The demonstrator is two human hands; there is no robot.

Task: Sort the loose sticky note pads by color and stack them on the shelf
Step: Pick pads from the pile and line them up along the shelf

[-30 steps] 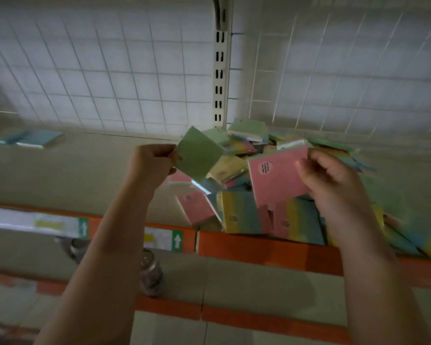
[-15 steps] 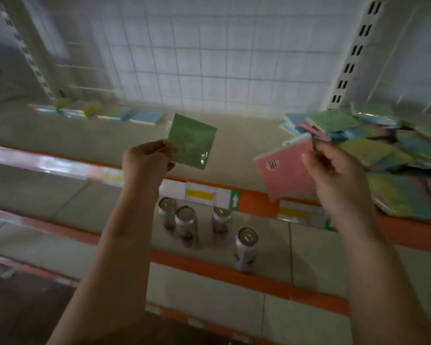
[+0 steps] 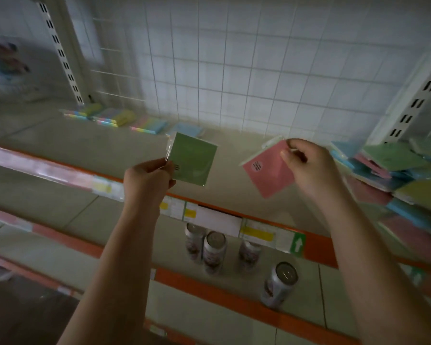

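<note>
My left hand (image 3: 149,179) pinches a wrapped green sticky note pad (image 3: 192,161) by its lower left corner, held upright over the shelf (image 3: 234,150). My right hand (image 3: 306,165) grips a pink pad (image 3: 269,170) with a round dark sticker, and a pale pad edge shows just behind it. A loose heap of green, pink, blue and yellow pads (image 3: 396,175) lies at the shelf's right end. A row of sorted pads (image 3: 125,118) lies along the back left of the same shelf: rainbow ones and a blue one (image 3: 187,129).
A white wire grid backs the shelf. Its front edge is orange with price labels (image 3: 259,232). On the shelf below stand several drink cans (image 3: 214,252), one of them (image 3: 280,285) nearer the front. A slotted upright (image 3: 60,51) rises at the left.
The view has swung left, away from the heap. Both hands with their pads have moved left over the bare middle of the shelf, and the sorted row at the back left has come into view.
</note>
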